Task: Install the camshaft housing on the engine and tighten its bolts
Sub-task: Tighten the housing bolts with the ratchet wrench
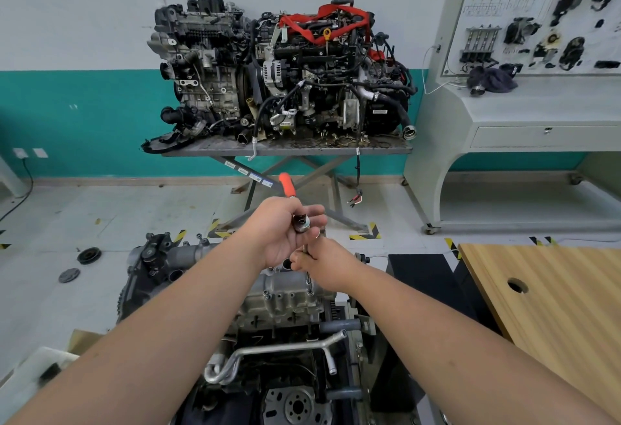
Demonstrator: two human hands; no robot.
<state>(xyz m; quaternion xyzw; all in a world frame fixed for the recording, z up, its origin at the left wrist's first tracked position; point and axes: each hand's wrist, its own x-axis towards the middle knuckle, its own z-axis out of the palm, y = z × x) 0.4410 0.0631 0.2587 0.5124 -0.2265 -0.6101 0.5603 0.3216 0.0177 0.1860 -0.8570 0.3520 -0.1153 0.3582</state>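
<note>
Two hands meet over the camshaft housing [285,297], which sits on top of the engine [268,340] in the lower middle of the view. The left hand [282,229] curls around the head of a ratchet wrench [300,221], whose orange handle [287,184] points up and away. The right hand [322,263] pinches the thin extension bar [308,278] that runs down to a bolt [309,291] on the housing's right edge. Beyond, two complete engines [279,71] rest on a scissor lift table [285,148]; a wooden tabletop [554,307] lies to the right.
</note>
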